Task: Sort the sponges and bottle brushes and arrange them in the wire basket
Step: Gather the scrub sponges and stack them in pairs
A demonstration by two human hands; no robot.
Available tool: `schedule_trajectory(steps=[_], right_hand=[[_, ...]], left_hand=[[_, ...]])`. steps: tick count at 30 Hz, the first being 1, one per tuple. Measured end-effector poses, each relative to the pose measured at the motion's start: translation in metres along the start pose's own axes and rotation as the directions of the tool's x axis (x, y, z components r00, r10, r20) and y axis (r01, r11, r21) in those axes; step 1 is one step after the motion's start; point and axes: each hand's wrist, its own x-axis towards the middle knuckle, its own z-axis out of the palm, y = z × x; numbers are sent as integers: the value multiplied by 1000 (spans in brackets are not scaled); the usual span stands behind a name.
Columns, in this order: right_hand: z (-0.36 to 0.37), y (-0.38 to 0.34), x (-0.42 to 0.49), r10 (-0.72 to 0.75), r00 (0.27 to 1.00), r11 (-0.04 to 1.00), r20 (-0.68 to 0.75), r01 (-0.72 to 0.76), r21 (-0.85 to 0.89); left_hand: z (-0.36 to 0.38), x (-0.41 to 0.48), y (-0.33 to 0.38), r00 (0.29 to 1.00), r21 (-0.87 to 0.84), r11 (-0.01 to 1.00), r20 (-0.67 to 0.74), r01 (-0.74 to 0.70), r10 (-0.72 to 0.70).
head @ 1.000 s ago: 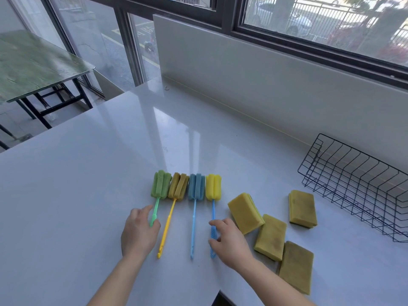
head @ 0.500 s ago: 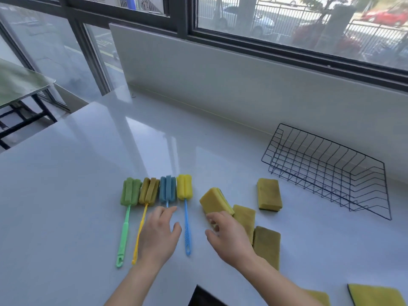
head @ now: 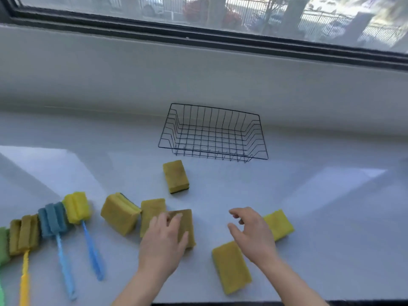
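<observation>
While my left hand [head: 164, 244] lay flat with its fingers spread on the dark sponge [head: 186, 226] at the end of the sponge row, closed round nothing, my right hand [head: 251, 235] hovered half-open and empty between two bright yellow sponges [head: 231, 267], one nearer me and one [head: 279, 224] beyond my fingers. The bottle brushes [head: 53, 219] lay lined up to my left, so I judged gathering sponges was in hand. Next I needed a firm pinch and a carry to the empty wire basket [head: 213, 133] by the wall.
</observation>
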Motion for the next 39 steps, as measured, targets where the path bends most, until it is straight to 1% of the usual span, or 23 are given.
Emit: schedule_trajectory(steps=[2,3,6,8,11,15,16,17,18,19,20,22,24,25,26,27,28,29,30,32,34,37,39], right_hand=[[-12,30,0,52,993,990,-110,-66,-125],[-18,42,1,78,988,974,-133,-104,-201],[-24,69,6,204,976,892,-76,-217,-396],[-23,79,11,240,970,864,-31,-228,-450],[-19,83,19,240,971,847,14,-202,-491],[-23,92,26,214,977,864,22,-179,-471],[-25,95,28,192,981,881,25,-161,-446],[-27,98,30,169,985,906,23,-146,-397],[-30,100,32,155,988,938,9,-144,-314],[-34,100,35,152,988,967,-18,-153,-202],[-38,99,37,161,986,983,-50,-164,-80],[-46,96,43,201,976,974,-80,-190,128],[-51,94,49,255,965,926,-61,-226,303],[-53,94,51,285,957,887,-45,-246,391],[-55,94,51,309,951,848,-32,-260,463],[-57,95,52,321,947,822,-28,-263,506],[-60,98,52,324,945,812,-32,-261,523],[-63,101,52,324,945,811,-35,-259,525],[-66,105,52,323,946,812,-33,-259,523],[-75,115,55,319,947,807,-28,-257,532],[-83,123,59,319,948,780,-3,-260,569],[-91,128,70,278,953,690,120,-285,665],[-90,122,79,224,953,661,203,-302,687]], left_hand=[[4,8,14,998,120,993,67,9,-17],[7,12,18,993,163,986,107,32,-49],[16,22,24,983,268,962,160,45,-91],[20,26,26,981,309,950,166,43,-98],[25,32,30,969,316,945,195,82,-149],[27,39,38,962,230,964,205,130,-178],[27,42,41,961,146,977,208,153,-181],[27,46,44,955,16,981,224,195,-194],[26,50,48,944,-151,955,253,253,-210],[25,56,53,928,-333,886,293,324,-229],[24,62,60,905,-498,767,342,404,-254],[25,77,76,835,-705,447,468,550,-289],[29,91,91,751,-745,139,612,653,-246],[32,98,98,712,-725,28,669,689,-212],[35,103,105,684,-701,-37,705,712,-189],[40,108,111,673,-690,-49,718,723,-180],[45,113,117,677,-691,-26,714,722,-181],[50,116,123,692,-702,29,695,712,-196],[56,118,126,717,-714,110,659,692,-227],[64,119,128,780,-713,321,543,624,-310],[69,116,126,839,-669,507,426,544,-338],[72,109,125,887,-610,646,359,458,-290],[74,106,123,914,-548,739,324,391,-243]])
